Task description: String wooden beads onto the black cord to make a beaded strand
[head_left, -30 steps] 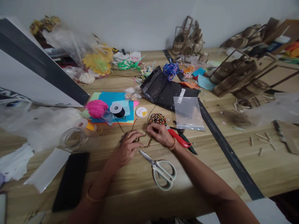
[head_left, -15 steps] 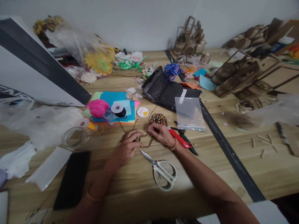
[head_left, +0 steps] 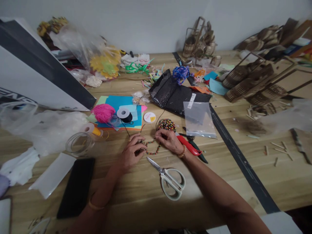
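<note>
A string of small coloured beads [head_left: 152, 147] on black cord lies on the wooden table [head_left: 136, 191] between my hands. My left hand [head_left: 130, 154] is closed, pinching the left end of the bead string. My right hand [head_left: 169, 141] is closed with its fingertips pinched on the right end. Just beyond my right hand sits a pile of mixed coloured beads [head_left: 166, 124]. The black cord runs back to a spool [head_left: 124, 114].
White-handled scissors [head_left: 168, 179] lie just below my hands. Red and green tools [head_left: 191, 148] lie right of my right wrist. A black phone [head_left: 76, 187], a clear jar [head_left: 78, 143], pink yarn [head_left: 102, 112], a clear bag [head_left: 198, 118] and a black pouch [head_left: 174, 92] surround the spot.
My left hand has curled tighter on the bead string and shifted slightly. My right hand has barely moved. The view has drifted a little.
</note>
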### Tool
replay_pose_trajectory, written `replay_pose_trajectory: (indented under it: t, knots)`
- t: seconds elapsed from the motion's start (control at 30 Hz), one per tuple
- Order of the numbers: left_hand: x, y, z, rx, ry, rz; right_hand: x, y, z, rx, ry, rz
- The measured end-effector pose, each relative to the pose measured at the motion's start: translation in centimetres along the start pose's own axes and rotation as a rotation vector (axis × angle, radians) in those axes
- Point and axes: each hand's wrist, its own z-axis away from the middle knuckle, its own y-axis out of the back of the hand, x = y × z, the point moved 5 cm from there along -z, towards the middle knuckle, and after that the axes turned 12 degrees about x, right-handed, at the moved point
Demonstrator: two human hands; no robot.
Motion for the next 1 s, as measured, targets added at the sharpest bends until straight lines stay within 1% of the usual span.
replay_pose_trajectory:
  t: [0.2, 0.7, 1.0]
  knots:
    - [-0.88, 0.01, 0.14, 0.045, 0.022, -0.032, 0.07, -0.03, -0.01, -0.009, -0.024, -0.007]
    - [-0.66, -0.11, 0.07, 0.021, 0.024, -0.022, -0.02, 0.06, -0.12, -0.007, -0.023, 0.011]
    - [-0.73, -0.03, 0.06, 0.044, 0.010, -0.055, -0.19, 0.12, -0.14, -0.012, -0.016, -0.009]
